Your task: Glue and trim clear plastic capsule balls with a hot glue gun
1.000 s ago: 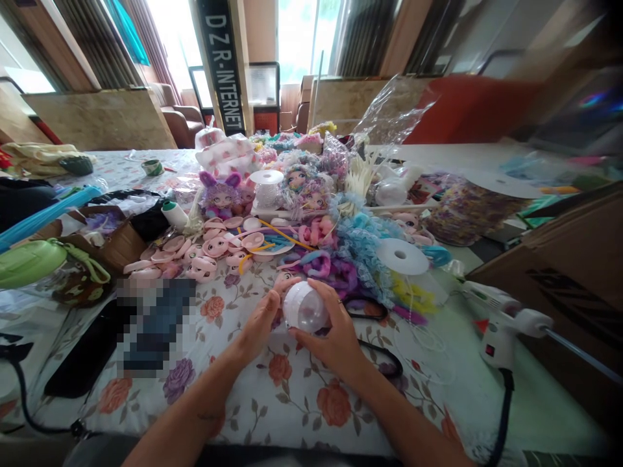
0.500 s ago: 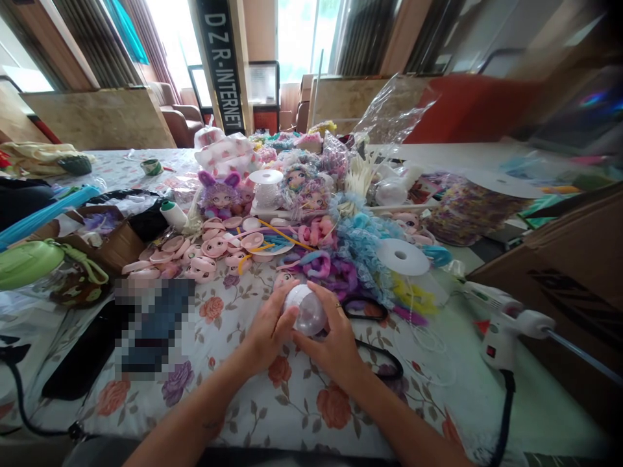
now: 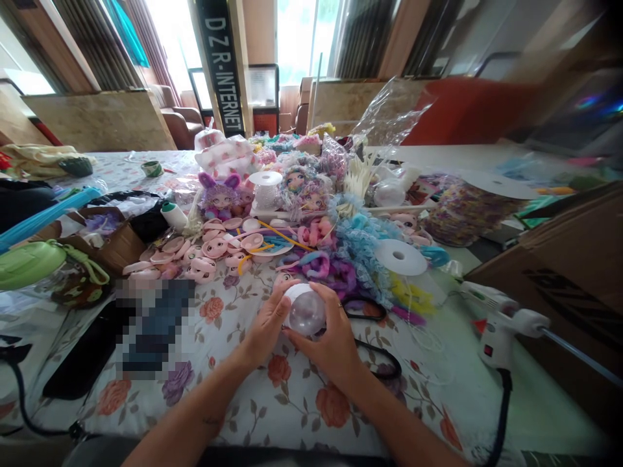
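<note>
Between my two hands is a clear plastic ball (image 3: 307, 314) with a white band or cap along its upper left. My left hand (image 3: 267, 321) grips it from the left, thumb along its side. Around the right side curl the fingers of my right hand (image 3: 333, 331), its thumb under the ball's lower edge. Just behind the ball a pink doll face (image 3: 283, 279) lies partly hidden by my fingers. Black-handled scissors (image 3: 382, 360) rest on the flowered tablecloth (image 3: 214, 344), to the right of and partly behind my right hand.
A white glue gun (image 3: 496, 318) stands at the right beside a cardboard box (image 3: 569, 279). Doll faces (image 3: 200, 267), blue lace (image 3: 360, 250) and a white spool (image 3: 400, 257) fill the middle. A black phone-like slab (image 3: 82, 357) and a green-lidded jar (image 3: 34, 264) sit left.
The ball has turned slightly in my hands, so more of its clear side shows. My left thumb has shifted to the ball's left edge.
</note>
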The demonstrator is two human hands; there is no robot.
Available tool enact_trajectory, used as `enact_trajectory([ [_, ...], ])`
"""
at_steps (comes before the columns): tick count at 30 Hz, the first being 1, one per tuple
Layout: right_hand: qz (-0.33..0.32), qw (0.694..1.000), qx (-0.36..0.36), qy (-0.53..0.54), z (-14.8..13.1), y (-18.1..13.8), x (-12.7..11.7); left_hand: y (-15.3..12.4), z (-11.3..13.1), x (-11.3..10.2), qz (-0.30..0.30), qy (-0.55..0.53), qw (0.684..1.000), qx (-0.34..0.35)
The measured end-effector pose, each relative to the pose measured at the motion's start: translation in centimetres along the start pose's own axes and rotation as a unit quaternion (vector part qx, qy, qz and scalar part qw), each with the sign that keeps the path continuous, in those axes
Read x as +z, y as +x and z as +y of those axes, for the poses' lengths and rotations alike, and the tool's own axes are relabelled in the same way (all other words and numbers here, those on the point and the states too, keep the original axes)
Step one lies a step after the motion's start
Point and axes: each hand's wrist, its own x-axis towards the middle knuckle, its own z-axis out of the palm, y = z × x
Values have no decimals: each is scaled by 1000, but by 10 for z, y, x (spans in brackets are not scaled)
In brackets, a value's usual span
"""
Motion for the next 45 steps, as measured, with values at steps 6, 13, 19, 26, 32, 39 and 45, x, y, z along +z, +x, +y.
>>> enact_trajectory([
  [6,14,1000,-21,-13,0,-3,2,-4,1,2,9,35,999,31],
  [13,16,999,-38,-21,-3,-3,1,-3,1,5,15,-36,999,6],
  [19,8,999,29,12,-3,1,0,-1,-3,2,-28,-156,987,-40],
  [26,-57,995,47,61,-1,-3,-3,-4,4,4,26,-63,998,-3],
  [32,-20,986,94,137,0,-7,2,-7,2,3,9,-86,996,22],
  [39,13,986,85,141,0,-7,3,-5,-2,3,-11,-140,990,21],
  [45,-6,994,-1,105,0,-7,2,-2,10,3,-41,-236,969,-65],
])
